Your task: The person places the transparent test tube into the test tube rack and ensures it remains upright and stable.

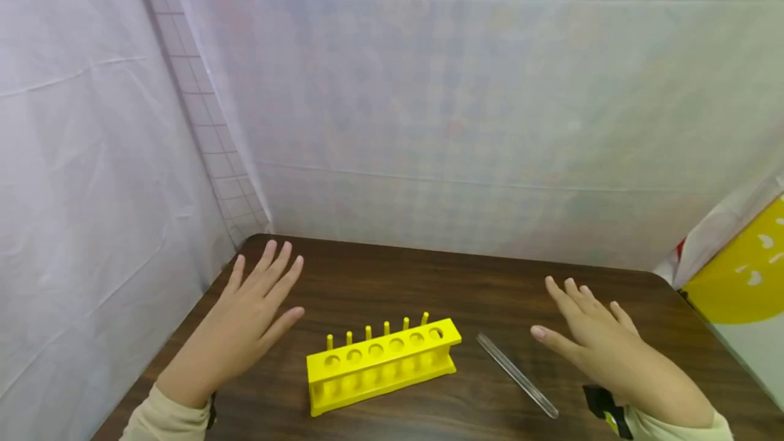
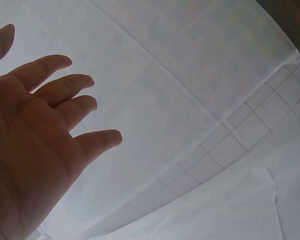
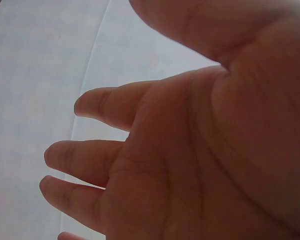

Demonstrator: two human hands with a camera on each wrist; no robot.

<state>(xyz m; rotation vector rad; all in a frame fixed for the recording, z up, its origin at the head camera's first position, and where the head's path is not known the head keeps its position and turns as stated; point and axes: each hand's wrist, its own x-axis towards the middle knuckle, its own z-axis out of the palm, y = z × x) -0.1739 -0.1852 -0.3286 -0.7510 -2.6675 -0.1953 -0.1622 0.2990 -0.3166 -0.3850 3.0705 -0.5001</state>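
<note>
A yellow test tube rack with a row of holes and several upright pegs stands on the table between the hands. To its right lies a clear glass test tube, slanting toward the near edge; it might be more than one, I cannot tell. My left hand is raised left of the rack, fingers spread, palm bare in the left wrist view. On the other side, my right hand is held up beyond the tube with its fingers apart. Neither hand holds anything.
The dark wood table has rounded far corners. White sheets hang behind it and along the left. A yellow patterned panel shows at the right edge. Each wrist wears a dark strap.
</note>
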